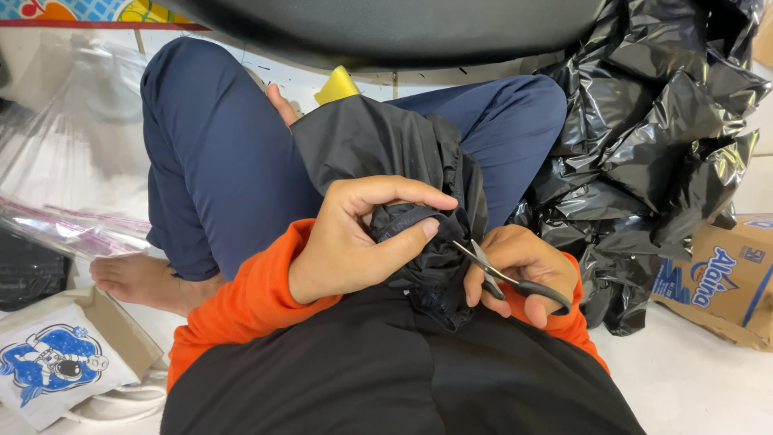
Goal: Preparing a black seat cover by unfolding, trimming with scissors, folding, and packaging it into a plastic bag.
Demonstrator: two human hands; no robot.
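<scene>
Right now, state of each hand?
Left hand: closed, pinching the black garment at a fold.
Right hand: closed on small scissors, blades at the fabric.

A brown cardboard box (729, 282) with blue and white printing lies tilted on the floor at the right edge, just beside a heap of crumpled black plastic bags (652, 153). At the lower left a white bag (56, 370) with a blue cartoon astronaut print rests against a tan cardboard piece (121, 326). Clear plastic wrappers (64, 217) lie at the left.
</scene>
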